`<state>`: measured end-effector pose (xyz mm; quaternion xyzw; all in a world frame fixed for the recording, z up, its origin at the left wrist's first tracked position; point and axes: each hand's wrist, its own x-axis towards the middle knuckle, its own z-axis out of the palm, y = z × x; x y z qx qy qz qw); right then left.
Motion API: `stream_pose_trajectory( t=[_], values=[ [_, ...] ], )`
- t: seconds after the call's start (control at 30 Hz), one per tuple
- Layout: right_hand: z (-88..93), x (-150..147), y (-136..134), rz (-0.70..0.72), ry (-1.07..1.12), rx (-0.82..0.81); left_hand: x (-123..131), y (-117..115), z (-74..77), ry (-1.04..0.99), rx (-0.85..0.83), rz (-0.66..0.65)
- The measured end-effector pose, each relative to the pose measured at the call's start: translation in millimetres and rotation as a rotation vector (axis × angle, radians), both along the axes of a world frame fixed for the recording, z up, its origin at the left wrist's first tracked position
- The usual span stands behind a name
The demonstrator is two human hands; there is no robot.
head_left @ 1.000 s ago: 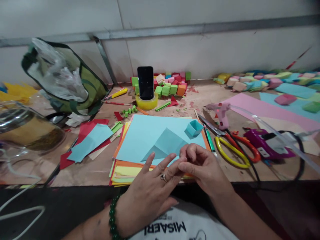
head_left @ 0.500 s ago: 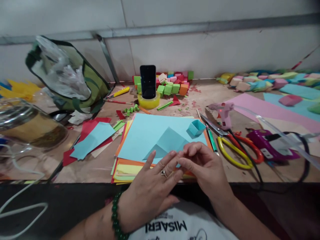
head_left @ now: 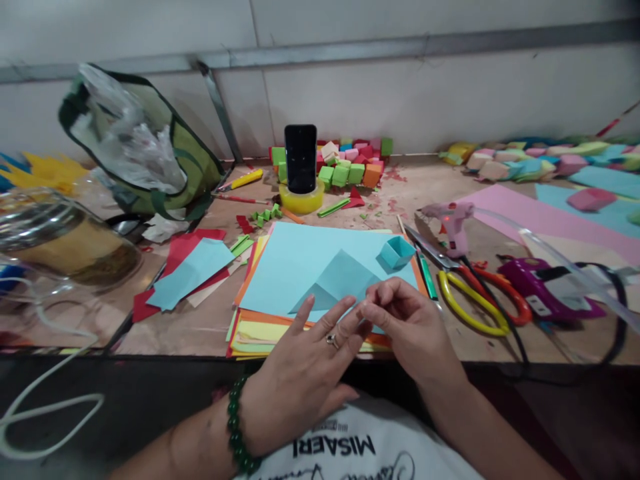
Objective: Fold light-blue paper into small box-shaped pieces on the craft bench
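My left hand (head_left: 305, 363), with a ring and a green bead bracelet, is held over the front edge of the paper stack, back up, fingers stretched out and apart. My right hand (head_left: 413, 327) meets its fingertips, thumb and forefinger pinched together there; anything between them is too small or hidden to make out. Under and beyond the hands lies a light blue sheet (head_left: 280, 267) on top of the coloured stack. A small open blue paper box (head_left: 397, 255) sits at the sheet's right side. A dark shadow falls across the sheet's middle.
Right of the stack lie a green cutter (head_left: 427, 277), scissors (head_left: 473, 313), a pink glue gun (head_left: 454, 227) and a purple tool (head_left: 543, 287). Behind, a phone (head_left: 301, 160) stands in a tape roll (head_left: 303, 200) before paper cubes (head_left: 340, 175). Left are paper scraps (head_left: 193, 270), a bag (head_left: 195, 160) and a jar (head_left: 75, 243).
The view has shifted slightly, so the table things appear a little further right. My hands stay together, with the right fingers pinched a little closer at the left fingertips.
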<state>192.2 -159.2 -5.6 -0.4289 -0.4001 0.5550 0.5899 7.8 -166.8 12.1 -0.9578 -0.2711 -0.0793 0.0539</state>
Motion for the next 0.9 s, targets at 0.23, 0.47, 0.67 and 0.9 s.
stream_pose_trajectory(
  t=[0.23,0.47,0.67,0.9],
  values=[
    [2.0,-7,-4,-0.079,-0.077,0.003,2,2,0.8,-0.029,-0.040,0.015],
    [-0.7,-7,-1,-0.116,-0.048,0.038,4,0,0.5,-0.006,-0.008,0.040],
    [-2.7,-5,2,-0.098,0.002,0.059,6,-1,-0.4,-0.027,-0.062,0.026],
    [1.6,-14,-5,-0.092,-0.053,0.061,3,0,-0.7,-0.041,-0.064,0.028]
  ],
)
